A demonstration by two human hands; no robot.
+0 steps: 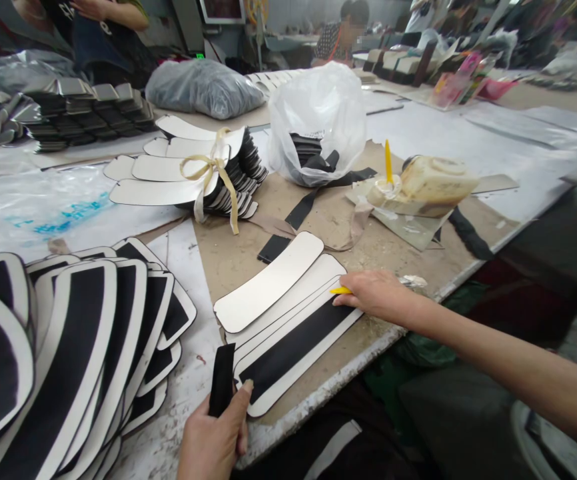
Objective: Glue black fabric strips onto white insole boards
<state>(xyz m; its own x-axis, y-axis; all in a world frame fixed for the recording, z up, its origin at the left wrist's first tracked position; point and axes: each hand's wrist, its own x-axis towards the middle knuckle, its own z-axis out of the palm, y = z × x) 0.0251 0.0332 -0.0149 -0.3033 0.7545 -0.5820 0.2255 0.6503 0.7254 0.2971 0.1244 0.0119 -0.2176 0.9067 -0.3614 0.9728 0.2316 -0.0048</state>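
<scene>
While our left hand (218,427) grips a black strip (222,377) between thumb and fingers, its thumb at the near end of a banded panel (298,353), our right hand (376,295) is closed around a yellow stick (340,291) at the far end. That panel lies nearest us beside plain white panels (271,283), its long axis slanting from near left to far right, roughly along the table edge (328,393) close by. We have brown sheet (373,257) showing between the panels and the bottle (438,187).
</scene>
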